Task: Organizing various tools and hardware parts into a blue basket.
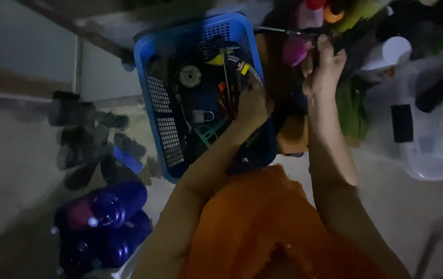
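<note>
Head view, dim light. Left hand [252, 106] reaches into the blue basket [152, 57], its grip curled over tangled small parts near the right wall; whether it has closed on any piece cannot be told. Right hand [325, 67] is raised beside the basket, grip closed around a thin dark rod [283, 31] that runs left over the basket's corner.

Risks, as judged: the rod could snag the basket rim or the cluttered things behind it and tip them; poor light could lead the left fingers onto a sharp part.

The basket holds a padlock [203, 116], a round disc [190, 76], wires and green plastic pieces. A clear bin [428, 165] stands right. Dark blue bottles [108, 212] lie on the floor, left.
</note>
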